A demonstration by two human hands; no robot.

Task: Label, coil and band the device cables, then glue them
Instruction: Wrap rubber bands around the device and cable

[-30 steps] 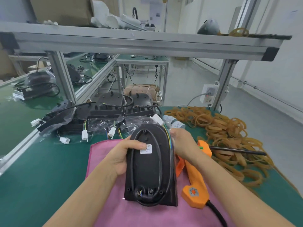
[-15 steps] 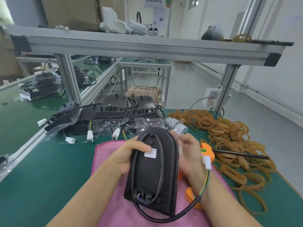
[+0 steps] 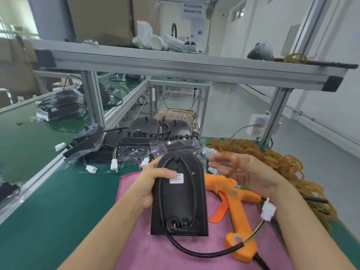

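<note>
Gripping the black device (image 3: 180, 193) beside its illegible white label (image 3: 176, 178), left hand (image 3: 150, 184) fingers curl; right hand (image 3: 247, 172) fingers spread.

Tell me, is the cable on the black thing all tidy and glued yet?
Not yet. Done: a white label is stuck on the black device, gripped by the left hand. In hand: a rubber band sits over the fingers of the right hand. Left: part of the cable trails loose across the pink cloth, unbanded, and the orange glue gun lies untouched.
</note>
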